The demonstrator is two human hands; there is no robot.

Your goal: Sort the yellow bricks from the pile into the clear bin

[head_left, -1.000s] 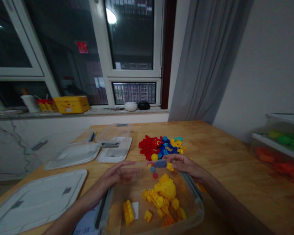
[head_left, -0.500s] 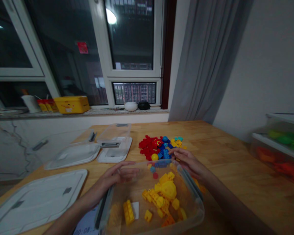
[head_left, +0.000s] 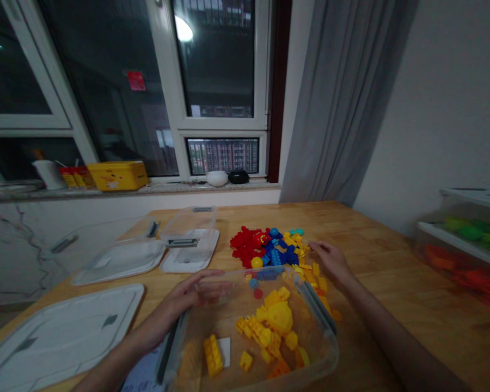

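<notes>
Tub (head_left: 329, 356) is standing toward the worktop's (head_left: 375, 261) near edge, its clear plastic walls letting the wood show through and grey latches running along its two sides. Yellow blocks (head_left: 280, 318) are lying loosely inside, mostly in its right half: a rounded one, small cubes, stubby studded pieces and an orange bit near the front wall. A longer studded brick (head_left: 213, 355) is lying apart on the left, just beside a white card (head_left: 225, 351).

The left hand (head_left: 194, 291) is holding the tub's far-left corner, fingers curving along the far wall. The right hand (head_left: 330, 260) is hovering at the heap's right side, fingertips narrow and close to the outer yellow pieces (head_left: 312, 275); whether they are gripping one, I cannot tell. Red blocks (head_left: 247, 247) and blue blocks (head_left: 277, 256) are filling the rest of the heap, toward the worktop's far edge.

Pale wood grain is showing across the surface. A large lid (head_left: 65, 332) is lying by the left edge, with two clear boxes (head_left: 191, 222) beyond it. Stacked bins (head_left: 465, 250) are standing at the right, showing green and red contents. Behind, a grey curtain (head_left: 343, 98) is hanging beside a dark window (head_left: 216, 60), and a yellow box (head_left: 117, 175) and two bowls (head_left: 217, 178) are sitting on the sill (head_left: 179, 188).
</notes>
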